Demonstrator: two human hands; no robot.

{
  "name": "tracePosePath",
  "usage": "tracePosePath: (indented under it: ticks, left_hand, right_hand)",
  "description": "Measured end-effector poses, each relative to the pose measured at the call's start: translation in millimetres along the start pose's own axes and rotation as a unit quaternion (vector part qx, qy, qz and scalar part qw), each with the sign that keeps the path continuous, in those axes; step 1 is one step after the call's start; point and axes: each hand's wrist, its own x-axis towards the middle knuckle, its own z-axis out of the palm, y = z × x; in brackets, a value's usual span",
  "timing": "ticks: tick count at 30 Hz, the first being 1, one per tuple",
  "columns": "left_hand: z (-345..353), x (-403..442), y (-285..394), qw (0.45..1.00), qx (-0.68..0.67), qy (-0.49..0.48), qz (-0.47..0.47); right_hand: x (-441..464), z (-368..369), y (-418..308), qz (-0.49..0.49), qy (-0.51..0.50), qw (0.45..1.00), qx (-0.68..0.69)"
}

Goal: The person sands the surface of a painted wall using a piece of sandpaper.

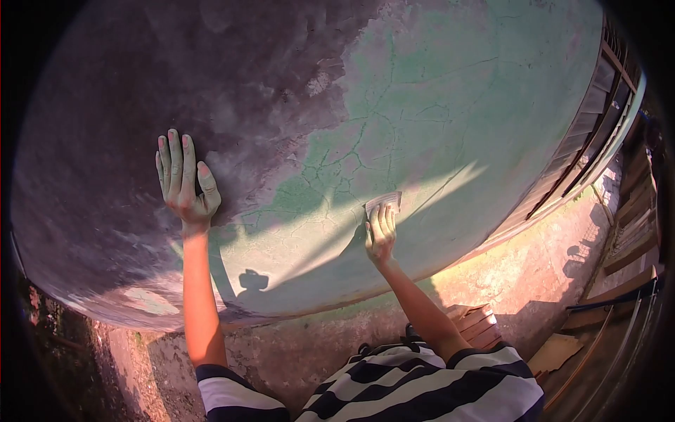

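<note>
Wall: curved by the lens, filling most of the frame; green, cracked surface (436, 91) at upper right and centre, dark purplish-grey area (232, 70) at upper left.
Sheet: one, small, thin and pale (395, 200), right of centre, lying against the green surface under the right hand.
Right hand: (382, 228) right of centre; fingers close together, slightly bent over the sheet, keeping hold of it at the wall.
Left hand: (188, 179) left of centre, back to the viewer; fingers extended, thumb spread, grasping nothing; before the dark area, contact with it cannot be told.
Light: a bright slanting band across the centre, with a shadow (253, 280) at lower centre-left.
Clothing: shirt (394, 387), dark and white stripes, bottom centre.
Surroundings: slatted panels (580, 133) at the right edge; wooden boards (633, 246) at lower right.
</note>
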Motion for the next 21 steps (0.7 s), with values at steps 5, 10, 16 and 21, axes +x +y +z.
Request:
tracePosePath:
  ticks: [5,10,16,21]
  left_hand:
    - [-0.1,0.6,0.7,1.0,-0.001,0.004,0.01]
    - [1.1,2.6,1.8,1.0,0.009,0.007,0.013]
    - [0.3,2.4,1.5,1.0,0.005,0.002,0.02]
    - [2.8,2.1,2.1,1.0,-0.004,0.012,0.014]
  right_hand:
    - [55.7,-6.8,-6.4,-0.036,0.057,0.998,0.002]
    - [121.1,-23.6,-32.6,-0.031,0.093,0.995,0.002]
    - [-13.7,8.1,12.8,0.018,0.016,1.0,-0.019]
    - [61.7,-1.4,-1.6,-0.033,0.102,0.994,-0.023]
